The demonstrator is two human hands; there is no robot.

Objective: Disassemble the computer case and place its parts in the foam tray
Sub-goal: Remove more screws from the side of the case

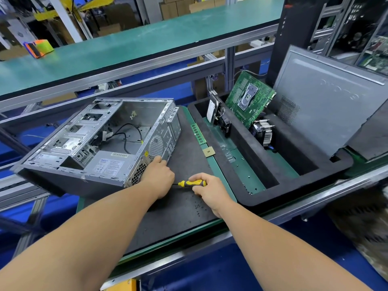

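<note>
The open metal computer case (88,131) lies on its side on a dark mat, with the power supply (109,164) and black cables still inside. My left hand (159,177) rests against the case's rear panel near the power supply grille; its fingertips are hidden. My right hand (206,189) grips a yellow and black screwdriver (192,183), whose tip points left behind my left hand. The black foam tray (270,192) to the right holds a green motherboard (251,97), a hard drive (214,111) and a heatsink with fan (262,131).
A RAM stick (198,133) and a CPU chip (209,151) lie on the mat (180,206) between case and tray. Loose screws (197,206) are scattered near my right wrist. A grey side panel (327,106) leans at the tray's right. A green conveyor (126,47) runs behind.
</note>
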